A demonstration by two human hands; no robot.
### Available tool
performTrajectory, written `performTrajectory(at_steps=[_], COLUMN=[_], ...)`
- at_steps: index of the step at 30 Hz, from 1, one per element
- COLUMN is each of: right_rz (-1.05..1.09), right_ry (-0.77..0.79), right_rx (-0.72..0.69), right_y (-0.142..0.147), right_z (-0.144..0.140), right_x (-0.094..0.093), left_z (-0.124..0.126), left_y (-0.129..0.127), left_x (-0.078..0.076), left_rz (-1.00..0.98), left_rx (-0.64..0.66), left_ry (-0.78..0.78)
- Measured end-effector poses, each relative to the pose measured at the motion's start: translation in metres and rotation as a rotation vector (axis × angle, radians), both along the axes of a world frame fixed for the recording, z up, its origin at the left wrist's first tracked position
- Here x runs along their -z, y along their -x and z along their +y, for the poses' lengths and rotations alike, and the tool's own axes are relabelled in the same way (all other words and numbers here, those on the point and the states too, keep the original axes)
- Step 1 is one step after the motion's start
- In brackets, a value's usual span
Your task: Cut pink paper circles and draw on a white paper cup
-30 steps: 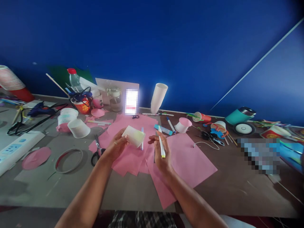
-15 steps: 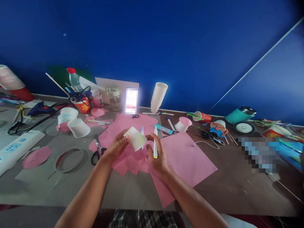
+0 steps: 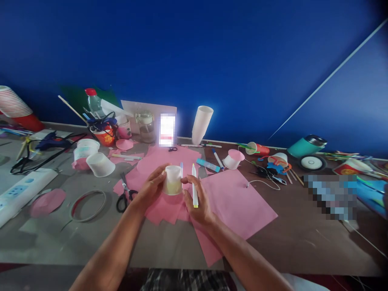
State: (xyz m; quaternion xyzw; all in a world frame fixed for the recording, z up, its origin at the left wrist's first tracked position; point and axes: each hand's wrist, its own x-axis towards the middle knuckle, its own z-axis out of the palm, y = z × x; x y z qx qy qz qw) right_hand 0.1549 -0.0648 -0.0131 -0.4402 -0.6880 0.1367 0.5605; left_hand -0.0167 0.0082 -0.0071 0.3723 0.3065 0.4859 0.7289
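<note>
My left hand grips a white paper cup by its left side, above the pink paper. The cup stands nearly upright, its lower part coloured pale yellow. A white marker with a yellow tip rests between the fingers of my right hand, its tip pointing up and away. My right fingertips are at the cup's right side; whether they touch it I cannot tell. A blue-white pen shows just behind the cup. Pink paper sheets lie beneath both hands, and black-handled scissors lie left of my left hand.
Left are a white cup, a tape roll and a power strip. A glue stick and a pink-topped cup sit to the right. A cup stack and lit phone screen stand by the blue wall.
The paper cup has turned from a tilt to nearly upright, showing its yellow lower part. The marker and my right hand have moved slightly left and down.
</note>
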Motion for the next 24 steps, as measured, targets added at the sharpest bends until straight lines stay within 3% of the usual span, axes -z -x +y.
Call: performTrajectory(at_steps=[12, 24], right_rz=[-0.021, -0.105], right_ry=[-0.018, -0.098], right_rx=[-0.019, -0.079], right_y=[0.001, 0.005], right_z=[-0.001, -0.001], right_x=[0.000, -0.001], left_z=[-0.005, 0.003], left_y=[-0.006, -0.009], left_x=[-0.001, 0.009], left_rz=[0.027, 0.133], left_rx=[0.005, -0.143], left_ry=[0.001, 0.110])
